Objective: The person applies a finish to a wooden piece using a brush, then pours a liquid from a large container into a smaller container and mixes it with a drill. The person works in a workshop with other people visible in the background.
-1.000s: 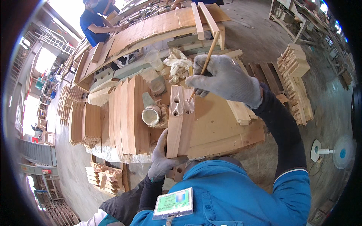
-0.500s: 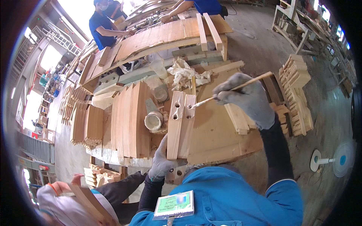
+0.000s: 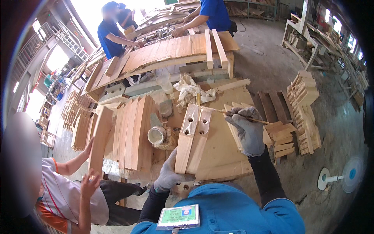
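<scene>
My left hand [image 3: 169,174], in a grey glove, is closed round the near end of two pale wooden bars [image 3: 187,144] lying side by side. Round holes show near the bars' far ends, with a wet, whitish smear around them. In my gloved right hand [image 3: 249,130] is a thin wooden stick [image 3: 219,111], pinched between the fingers. Its tip meets the far end of the right-hand bar. Left of the bars sits an open pot of whitish paste [image 3: 156,135], tilted toward me.
Several wooden boards [image 3: 134,132] stand at the left of the worktable [image 3: 222,148]. A crumpled white cloth [image 3: 191,91] lies behind the bars. At the left, a co-worker's hands [image 3: 90,181] hold a board [image 3: 100,136]. Stacked wood [image 3: 304,113] and a fan [image 3: 352,174] stand at the right.
My right hand has come lower and closer in, and the stick's tip has shifted to the bar's far end. The co-worker at the left has raised a board beside the table.
</scene>
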